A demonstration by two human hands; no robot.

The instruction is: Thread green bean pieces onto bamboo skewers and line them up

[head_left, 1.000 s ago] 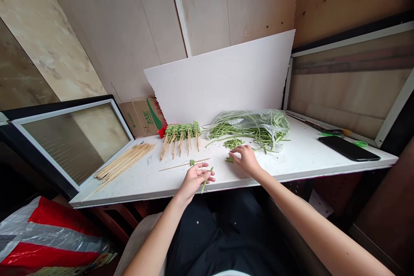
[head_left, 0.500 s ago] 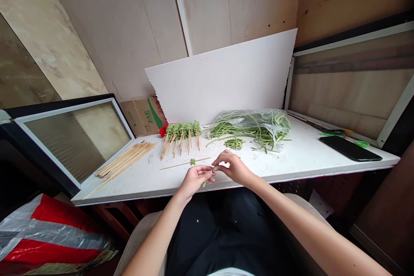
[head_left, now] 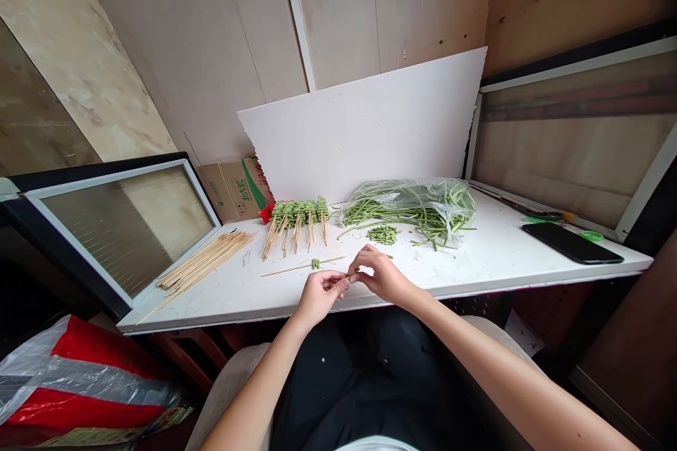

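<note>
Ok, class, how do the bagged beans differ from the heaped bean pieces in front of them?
The bagged beans are long; the heaped bean pieces are short. The bagged beans lie partly under clear plastic, some poking out; the heaped bean pieces lie uncovered on the table. Both are green.

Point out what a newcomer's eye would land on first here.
Probably the clear plastic bag of long green beans, sprawling across the back of the white table, right of centre. Left of it, a bunch of bean-loaded skewers stands out, with bare sticks fanned at the table's left end. Front and centre, the left hand and right hand meet around a green piece.
</note>
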